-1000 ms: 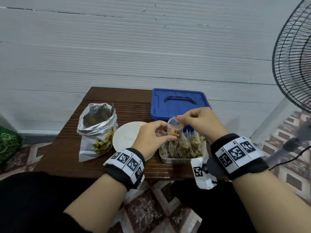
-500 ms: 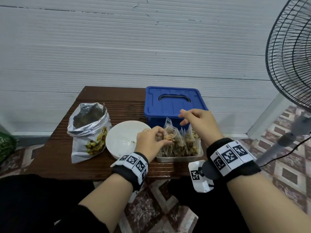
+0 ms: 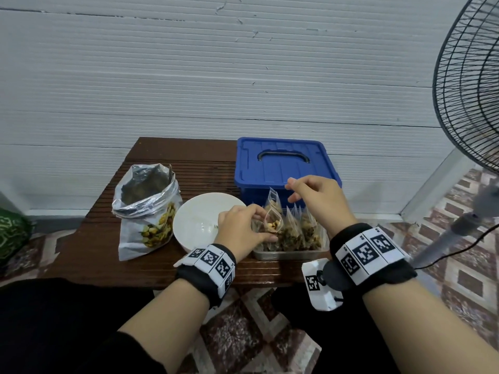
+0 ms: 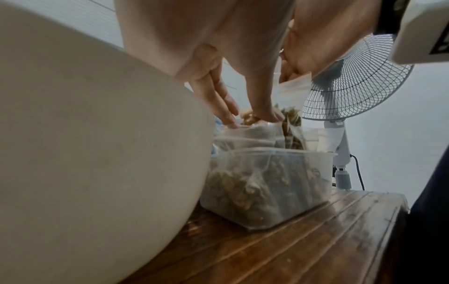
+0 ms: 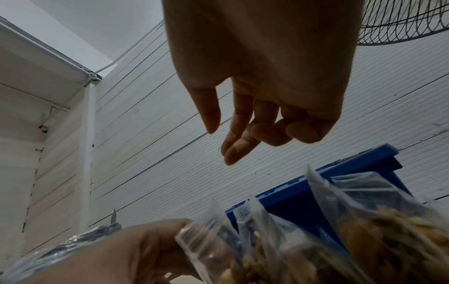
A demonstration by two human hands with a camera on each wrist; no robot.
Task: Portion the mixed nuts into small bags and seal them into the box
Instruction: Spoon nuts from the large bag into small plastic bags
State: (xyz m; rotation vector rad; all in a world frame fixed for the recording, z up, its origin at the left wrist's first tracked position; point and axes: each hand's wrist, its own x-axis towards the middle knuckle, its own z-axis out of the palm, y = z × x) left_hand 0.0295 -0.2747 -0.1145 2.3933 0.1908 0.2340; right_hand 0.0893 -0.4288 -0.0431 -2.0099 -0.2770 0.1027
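Here, at the near edge of a dark slatted worktop (image 3: 89, 255), a person's left hand (image 3: 240, 229) pinches a small clear bag (image 3: 272, 225) of mixed nuts by its open mouth, lowering it among other filled bags standing upright in a clear plastic container (image 3: 291, 253); the wrist view shows that hand's fingertips (image 4: 267, 115) pressed down onto the packed bags inside the container's rim; just above, the right hand (image 3: 316, 197) hovers with fingers loosely curled and holding nothing, its thumb and forefinger apart over the bag tops; to the left of the container sits a white bowl (image 3: 197, 222), touching or nearly touching it, and beyond that a silver foil pouch (image 3: 145, 209) stands open; behind the container rests a blue box (image 3: 283, 166) with its handled lid shut; a standing fan (image 3: 469, 85) fills the right edge, before a white panelled wall (image 3: 216, 76).
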